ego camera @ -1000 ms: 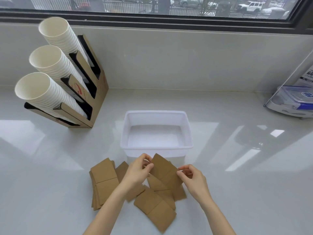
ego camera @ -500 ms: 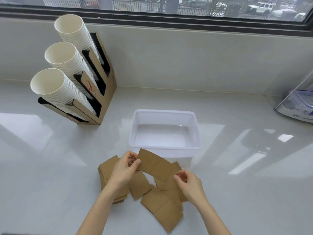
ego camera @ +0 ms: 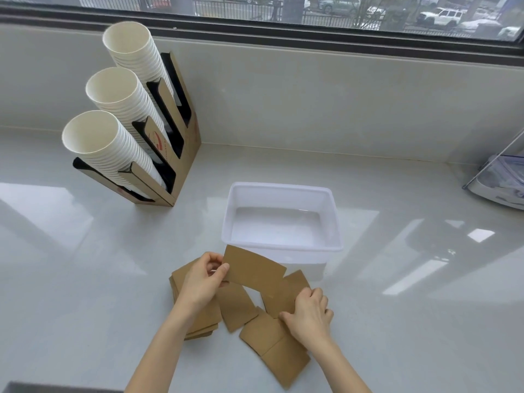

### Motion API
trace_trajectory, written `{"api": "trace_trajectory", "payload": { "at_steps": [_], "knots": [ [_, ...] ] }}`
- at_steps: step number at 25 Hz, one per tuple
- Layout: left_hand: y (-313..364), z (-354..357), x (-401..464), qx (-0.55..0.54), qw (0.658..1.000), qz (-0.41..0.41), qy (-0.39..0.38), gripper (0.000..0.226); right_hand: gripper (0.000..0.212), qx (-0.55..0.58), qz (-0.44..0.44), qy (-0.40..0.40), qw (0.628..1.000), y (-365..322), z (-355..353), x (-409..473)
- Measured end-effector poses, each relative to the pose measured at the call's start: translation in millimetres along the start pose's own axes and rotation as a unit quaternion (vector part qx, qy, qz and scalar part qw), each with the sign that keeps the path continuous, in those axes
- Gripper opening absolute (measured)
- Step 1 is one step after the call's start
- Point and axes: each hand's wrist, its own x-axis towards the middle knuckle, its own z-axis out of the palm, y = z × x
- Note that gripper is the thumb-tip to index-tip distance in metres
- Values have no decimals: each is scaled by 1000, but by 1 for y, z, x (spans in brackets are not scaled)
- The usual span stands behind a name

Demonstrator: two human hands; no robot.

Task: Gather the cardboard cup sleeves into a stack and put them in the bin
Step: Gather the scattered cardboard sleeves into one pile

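Note:
Brown cardboard cup sleeves lie scattered on the white counter in front of a white plastic bin (ego camera: 283, 188), which has nothing in it. My left hand (ego camera: 202, 280) pinches the left end of one flat sleeve (ego camera: 253, 269), lifted just before the bin's near wall. Under that hand sits a small stack of sleeves (ego camera: 200, 321). My right hand (ego camera: 310, 314) rests fingers-down on a loose sleeve (ego camera: 286, 293) lying on the counter. Two more loose sleeves (ego camera: 272, 344) and one single sleeve (ego camera: 236, 307) lie between my forearms.
A cardboard dispenser (ego camera: 170, 154) with three rows of stacked white paper cups (ego camera: 113, 89) stands at the back left. A clear plastic container (ego camera: 502, 180) sits at the right edge. A wall and window ledge run behind the counter.
My left hand has carried the held sleeve leftward toward the stack. My right hand has let go of its end and dropped onto a loose sleeve on the counter.

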Motion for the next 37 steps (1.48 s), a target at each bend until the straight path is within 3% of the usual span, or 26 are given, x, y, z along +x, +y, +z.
{"api": "trace_trajectory", "payload": {
  "at_steps": [3,8,12,15,18,22,25,37],
  "knots": [
    [1,-1,0,-7,1000,-5,6,13,41,51,-23,-11,998,4,0,-1],
    [0,-2,0,-18,1000,-8,6,12,26,273,-27,-38,961,17,-13,3],
    [1,1,-2,0,1000,-6,7,11,21,372,-14,27,928,33,-35,6],
    [2,3,-4,12,1000,-9,-3,13,19,381,-45,71,921,40,-56,4],
    [3,9,-7,55,998,-3,-27,15,22,391,-83,52,915,32,-69,4],
    [8,21,-12,29,997,12,-75,10,25,319,-151,9,935,7,-68,4],
    [11,24,-15,4,994,14,-105,22,27,262,-187,30,946,-7,-61,5],
    [4,33,-20,-7,993,20,-113,24,20,254,-232,66,937,-17,-50,9]
  ]
}}
